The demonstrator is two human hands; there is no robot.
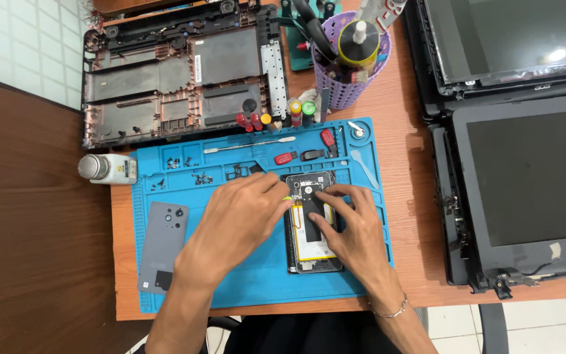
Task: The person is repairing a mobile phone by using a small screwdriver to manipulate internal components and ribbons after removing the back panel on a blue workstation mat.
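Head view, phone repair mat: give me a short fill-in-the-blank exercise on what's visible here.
1. The opened phone lies on a ____ work mat.
2. The grey back cover lies to the ____ of the left hand.
3. The right hand rests on the phone and wears a ____ at the wrist.
4. The purple basket holds ____.

Missing: blue; left; bracelet; tools

Both forearms reach forward and converge, the left hand (pixel 237 226) palm-down with fingers curled and pinched at the tips, the right hand (pixel 352 229) palm-down with fingers spread and extended.
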